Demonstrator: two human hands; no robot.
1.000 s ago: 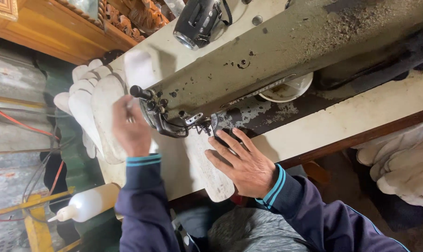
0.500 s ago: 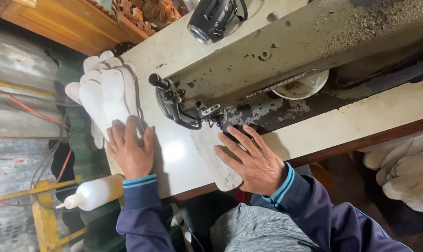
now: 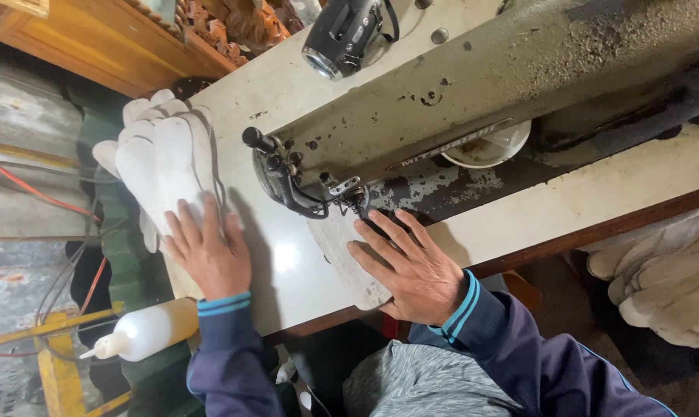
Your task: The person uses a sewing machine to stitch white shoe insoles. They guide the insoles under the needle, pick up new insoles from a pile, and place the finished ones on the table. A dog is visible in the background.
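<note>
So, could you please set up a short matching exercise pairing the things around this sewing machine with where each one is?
Things:
1. left hand
2. right hand
3. squeeze bottle
4. lamp

Places:
a. flat on the grey piece beside the needle
b. on the table behind the machine arm
c. resting on the stack of white gloves
d. below the table edge, lying on its side

Pairs: 1-c, 2-a, 3-d, 4-b

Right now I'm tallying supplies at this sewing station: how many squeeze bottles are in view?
1. The white squeeze bottle lies on its side below the table edge, lower left, just beside the left hand's sleeve. Others may be hidden under the table.
</note>
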